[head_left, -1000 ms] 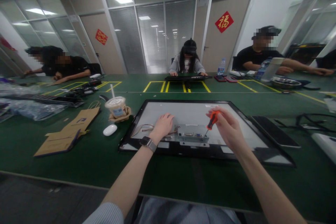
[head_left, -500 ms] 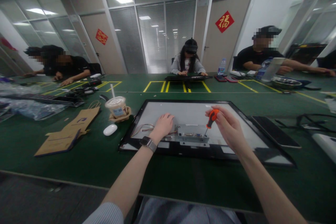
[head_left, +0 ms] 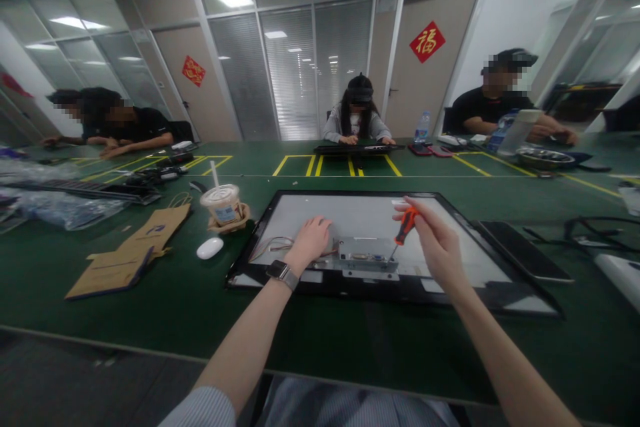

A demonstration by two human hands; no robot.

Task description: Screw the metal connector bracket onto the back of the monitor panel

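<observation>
We hold both arms (head_left: 255,340) forward, our left hand (head_left: 311,240) lying palm down, our right hand (head_left: 437,243) having bent fingers (head_left: 413,204).

Panel (head_left: 360,213) is lying on table (head_left: 150,320); connector box (head_left: 357,250) is sitting on panel's near half. Mouse (head_left: 210,248), cup (head_left: 223,205), paper bag (head_left: 154,232) are resting left of panel.

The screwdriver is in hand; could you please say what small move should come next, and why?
Probably a slight turn of the screwdriver, since the right hand holds it and its tip seems to meet the metal box.
</observation>
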